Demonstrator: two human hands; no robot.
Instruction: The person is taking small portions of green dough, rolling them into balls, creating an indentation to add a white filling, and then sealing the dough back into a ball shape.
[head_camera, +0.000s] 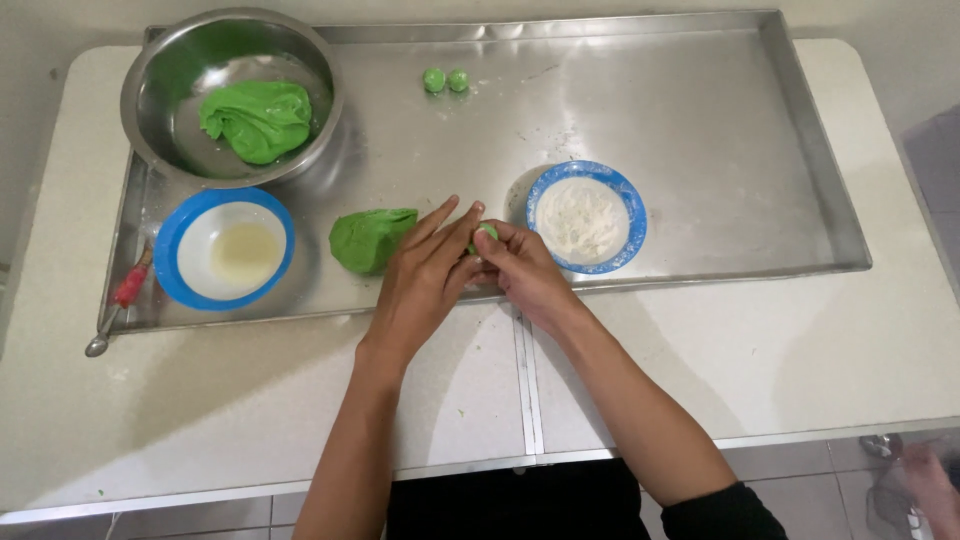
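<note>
Over the steel tray (700, 140) | left hand (420, 285) and right hand (520, 270) are pinching together a small green dough piece (487, 231) | two finished balls (446, 80) are waiting (dough lump (368, 240) remaining).

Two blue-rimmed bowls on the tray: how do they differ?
The left blue bowl holds a pale yellowish liquid; the right blue bowl holds white flour-like powder. The left one looks larger and sits near the tray's left end, under the steel bowl; the right one sits just beyond the right hand. Both are round with blue rims.
</note>
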